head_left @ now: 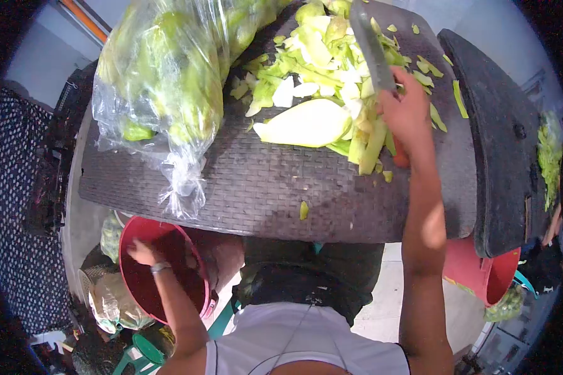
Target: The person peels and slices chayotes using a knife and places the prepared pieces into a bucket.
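Note:
My right hand (406, 106) is closed round the handle of a large knife (370, 47), its blade pointing up and away over a heap of green and white peelings (322, 62). Just left of that hand, a peeled pale green fruit (306, 123) lies on the dark woven-pattern table (250, 181). My left hand (142, 252) is inside the mouth of a red bucket (169, 284) below the table's front edge, fingers apart, and nothing shows in it.
A tied clear plastic bag of green fruit (169, 75) rests on the table's left. Past the right edge stand a dark folded panel (500, 137) and another red bucket (481, 269). A green stool (137, 356) and filled bags (116, 300) are at lower left.

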The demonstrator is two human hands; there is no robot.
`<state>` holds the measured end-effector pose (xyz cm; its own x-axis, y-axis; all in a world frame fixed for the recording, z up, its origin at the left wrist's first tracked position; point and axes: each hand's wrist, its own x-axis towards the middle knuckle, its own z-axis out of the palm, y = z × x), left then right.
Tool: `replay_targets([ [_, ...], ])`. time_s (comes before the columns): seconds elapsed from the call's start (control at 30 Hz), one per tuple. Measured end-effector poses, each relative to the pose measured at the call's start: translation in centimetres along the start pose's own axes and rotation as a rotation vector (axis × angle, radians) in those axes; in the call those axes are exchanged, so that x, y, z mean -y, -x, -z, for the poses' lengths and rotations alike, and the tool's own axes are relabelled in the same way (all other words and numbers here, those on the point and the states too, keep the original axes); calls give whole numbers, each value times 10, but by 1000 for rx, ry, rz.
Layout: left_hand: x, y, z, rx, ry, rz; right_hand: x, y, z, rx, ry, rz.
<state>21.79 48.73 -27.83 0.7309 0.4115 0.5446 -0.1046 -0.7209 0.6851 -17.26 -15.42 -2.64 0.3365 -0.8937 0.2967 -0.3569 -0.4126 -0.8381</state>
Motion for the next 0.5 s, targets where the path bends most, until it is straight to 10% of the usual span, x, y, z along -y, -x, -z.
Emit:
replay_targets([
  [0.2, -372, 5, 77, 152, 725, -397, 45, 6, 18, -50, 155, -83],
  [0.33, -492, 96, 94, 1071, 590, -886, -7, -5, 12, 6, 235, 185],
  [0.5, -534, 185, 21, 1296, 468, -1411, 13, 4, 7, -17, 193, 317],
])
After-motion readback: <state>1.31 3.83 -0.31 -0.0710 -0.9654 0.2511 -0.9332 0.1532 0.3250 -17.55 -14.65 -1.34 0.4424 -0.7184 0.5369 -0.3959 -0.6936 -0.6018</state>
